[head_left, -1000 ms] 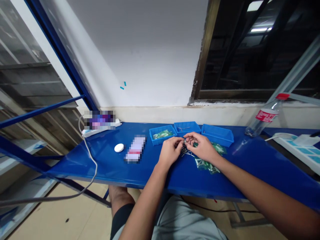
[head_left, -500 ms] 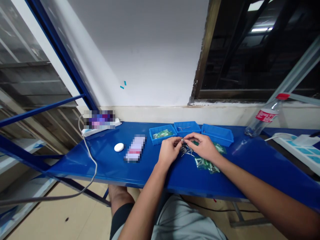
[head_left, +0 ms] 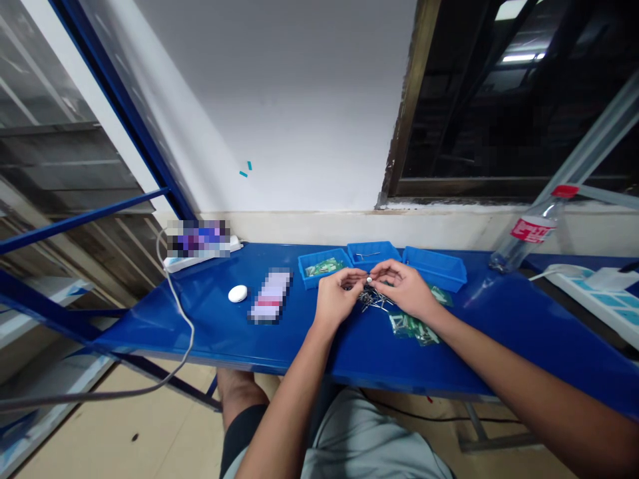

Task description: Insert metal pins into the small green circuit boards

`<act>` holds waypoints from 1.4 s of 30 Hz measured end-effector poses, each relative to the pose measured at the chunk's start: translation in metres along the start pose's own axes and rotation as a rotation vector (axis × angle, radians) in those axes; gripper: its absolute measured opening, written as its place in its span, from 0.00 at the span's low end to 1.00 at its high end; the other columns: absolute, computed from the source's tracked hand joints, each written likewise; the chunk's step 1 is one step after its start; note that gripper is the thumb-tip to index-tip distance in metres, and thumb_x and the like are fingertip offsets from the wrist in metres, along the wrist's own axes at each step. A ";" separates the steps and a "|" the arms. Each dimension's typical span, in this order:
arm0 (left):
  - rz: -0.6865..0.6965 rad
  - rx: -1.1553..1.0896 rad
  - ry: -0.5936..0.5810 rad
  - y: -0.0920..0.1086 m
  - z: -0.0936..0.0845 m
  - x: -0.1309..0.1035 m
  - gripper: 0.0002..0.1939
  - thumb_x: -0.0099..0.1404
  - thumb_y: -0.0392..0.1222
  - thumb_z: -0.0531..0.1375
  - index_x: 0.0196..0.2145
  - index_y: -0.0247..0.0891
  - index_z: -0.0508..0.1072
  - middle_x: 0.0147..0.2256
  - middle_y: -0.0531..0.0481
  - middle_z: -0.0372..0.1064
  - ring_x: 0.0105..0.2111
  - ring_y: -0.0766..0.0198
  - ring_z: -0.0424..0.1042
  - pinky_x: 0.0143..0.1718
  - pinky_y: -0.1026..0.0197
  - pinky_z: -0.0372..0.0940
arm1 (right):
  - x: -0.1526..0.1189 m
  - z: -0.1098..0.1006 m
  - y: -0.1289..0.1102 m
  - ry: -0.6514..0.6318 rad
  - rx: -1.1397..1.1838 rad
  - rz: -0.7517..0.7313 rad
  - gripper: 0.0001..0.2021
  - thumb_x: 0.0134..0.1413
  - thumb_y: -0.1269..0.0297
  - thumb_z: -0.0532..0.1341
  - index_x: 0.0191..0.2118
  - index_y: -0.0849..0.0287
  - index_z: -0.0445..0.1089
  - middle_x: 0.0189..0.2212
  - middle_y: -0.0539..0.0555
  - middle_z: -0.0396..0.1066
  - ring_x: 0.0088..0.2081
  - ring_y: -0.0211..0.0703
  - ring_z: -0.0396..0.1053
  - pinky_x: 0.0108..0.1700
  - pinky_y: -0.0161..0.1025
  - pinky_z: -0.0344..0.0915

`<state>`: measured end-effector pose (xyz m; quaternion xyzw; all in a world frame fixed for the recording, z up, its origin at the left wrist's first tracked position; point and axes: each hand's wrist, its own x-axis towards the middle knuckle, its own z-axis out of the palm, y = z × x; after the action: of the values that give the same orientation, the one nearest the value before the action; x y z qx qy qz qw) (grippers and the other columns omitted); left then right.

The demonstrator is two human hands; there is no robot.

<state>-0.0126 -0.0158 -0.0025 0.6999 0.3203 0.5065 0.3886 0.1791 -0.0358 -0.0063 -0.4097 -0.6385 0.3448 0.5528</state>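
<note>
My left hand [head_left: 339, 294] and my right hand [head_left: 403, 287] meet fingertip to fingertip over the table, both closed in a pinch. Between their fingertips shows a small round pale piece [head_left: 369, 280]; it is too small for me to name its kind. Just beneath lies a loose pile of thin metal pieces [head_left: 378, 301], partly hidden by the fingers. Small clear packets with green on them [head_left: 414, 327] lie beside the right wrist, and part of that group is covered by the hand.
Behind the hands stand a blue tray with packets [head_left: 301, 271], a blue tray with a few metal pieces [head_left: 397, 253] and a third blue tray [head_left: 462, 274]. A phone [head_left: 270, 297], a white oval case [head_left: 237, 293], a plastic bottle [head_left: 532, 233] and power strips [head_left: 204, 255] surround the workspace.
The fingertips have shifted slightly, and the small round pale piece now shows more plainly between them. The right hand's fingers have lifted a little. The trays and packets have stayed put.
</note>
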 end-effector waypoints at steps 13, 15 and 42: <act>0.138 0.486 -0.062 -0.002 -0.004 -0.004 0.14 0.73 0.32 0.57 0.50 0.41 0.78 0.50 0.46 0.79 0.52 0.55 0.78 0.57 0.51 0.71 | 0.016 -0.063 -0.010 0.306 -0.970 -0.276 0.09 0.58 0.70 0.60 0.42 0.56 0.76 0.40 0.58 0.74 0.44 0.54 0.72 0.52 0.50 0.69; 0.144 0.530 -0.069 -0.004 -0.004 -0.004 0.15 0.73 0.31 0.55 0.52 0.40 0.77 0.51 0.46 0.79 0.52 0.54 0.77 0.58 0.50 0.71 | 0.018 -0.077 0.000 0.279 -1.101 -0.205 0.08 0.58 0.69 0.60 0.41 0.56 0.76 0.39 0.59 0.75 0.46 0.57 0.71 0.53 0.52 0.68; 0.162 0.576 -0.079 -0.006 -0.003 -0.003 0.14 0.73 0.32 0.55 0.50 0.40 0.77 0.49 0.45 0.79 0.49 0.55 0.78 0.55 0.52 0.71 | 0.007 -0.027 0.001 -0.428 -0.808 -0.304 0.09 0.65 0.66 0.62 0.46 0.51 0.78 0.43 0.56 0.78 0.48 0.52 0.72 0.53 0.50 0.69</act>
<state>-0.0164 -0.0144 -0.0088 0.8239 0.3783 0.3965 0.1444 0.2051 -0.0299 -0.0002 -0.4136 -0.8734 0.0607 0.2498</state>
